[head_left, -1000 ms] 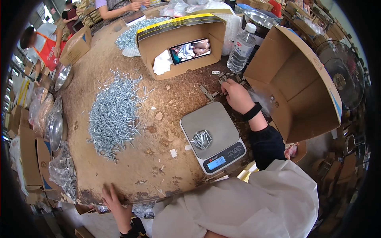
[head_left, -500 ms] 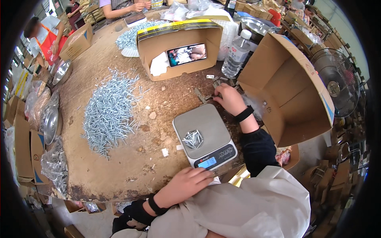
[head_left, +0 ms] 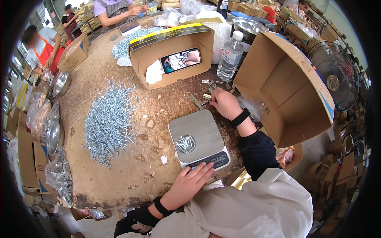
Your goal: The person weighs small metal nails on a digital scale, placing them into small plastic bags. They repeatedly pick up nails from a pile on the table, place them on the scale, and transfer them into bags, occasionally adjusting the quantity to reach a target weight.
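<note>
A kitchen scale (head_left: pixel 198 131) with a grey plate lies before me, and a small pile of screws (head_left: pixel 185 144) rests on the left part of its plate. My left hand (head_left: pixel 188 183) lies over the scale's front edge with fingers stretched out, covering most of its display. Beyond the scale's far right corner, my right hand (head_left: pixel 227 104) reaches down among small flat metal fittings (head_left: pixel 196 101). Its fingers are bent together at the tabletop; what they pinch, if anything, is hidden. A large heap of silvery screws (head_left: pixel 109 121) spreads to the left.
An open carton (head_left: pixel 285 91) stands right of my right arm. Ahead, a cut-down box (head_left: pixel 151 51) holds a propped phone (head_left: pixel 180 60), with a water bottle (head_left: pixel 230 55) beside it. Metal bowls (head_left: pixel 54 135) line the left edge. Other people work at the far side.
My left hand has slid forward onto the scale's front, covering the display. My right hand has shifted slightly among the metal fittings. The whole view has moved a little.
</note>
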Motion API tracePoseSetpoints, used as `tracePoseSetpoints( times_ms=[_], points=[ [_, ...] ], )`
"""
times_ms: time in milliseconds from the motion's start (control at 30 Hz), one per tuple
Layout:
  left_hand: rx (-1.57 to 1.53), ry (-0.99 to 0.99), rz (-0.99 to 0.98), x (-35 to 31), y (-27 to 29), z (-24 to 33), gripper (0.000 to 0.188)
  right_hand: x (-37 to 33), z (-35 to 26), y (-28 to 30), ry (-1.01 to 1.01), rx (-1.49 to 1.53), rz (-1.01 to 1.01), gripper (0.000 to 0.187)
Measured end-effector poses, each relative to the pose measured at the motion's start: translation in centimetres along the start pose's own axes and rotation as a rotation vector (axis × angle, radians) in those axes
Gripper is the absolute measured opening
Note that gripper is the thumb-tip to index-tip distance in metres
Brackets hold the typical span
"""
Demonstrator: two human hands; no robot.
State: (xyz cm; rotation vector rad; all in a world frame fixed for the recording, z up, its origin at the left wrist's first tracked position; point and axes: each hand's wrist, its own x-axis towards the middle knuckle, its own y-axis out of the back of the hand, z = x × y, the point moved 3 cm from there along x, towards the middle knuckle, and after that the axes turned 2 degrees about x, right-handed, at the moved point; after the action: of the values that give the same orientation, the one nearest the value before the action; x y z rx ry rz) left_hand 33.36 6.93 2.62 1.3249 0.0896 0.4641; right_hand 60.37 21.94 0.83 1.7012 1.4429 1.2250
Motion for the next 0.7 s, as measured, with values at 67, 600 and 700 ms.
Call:
tracePoseSetpoints(
  times_ms=[67,600,700],
  points=[
    [0.021,0.061,0.021,-1.0,0.4,-0.5,0.045,0.1,0.3,-0.2,0.019,0.029,0.016,0.017],
    [0.097,0.411,0.210,-7.3,2.4,-2.5,0.040,0.1,0.0,-0.1,0.042,0.025,0.028,0.013],
    [0.139,0.449,0.216,-8.3,2.6,-2.5,0.047,0.0,0.0,0.0,0.055,0.026,0.031,0.010]
  ],
)
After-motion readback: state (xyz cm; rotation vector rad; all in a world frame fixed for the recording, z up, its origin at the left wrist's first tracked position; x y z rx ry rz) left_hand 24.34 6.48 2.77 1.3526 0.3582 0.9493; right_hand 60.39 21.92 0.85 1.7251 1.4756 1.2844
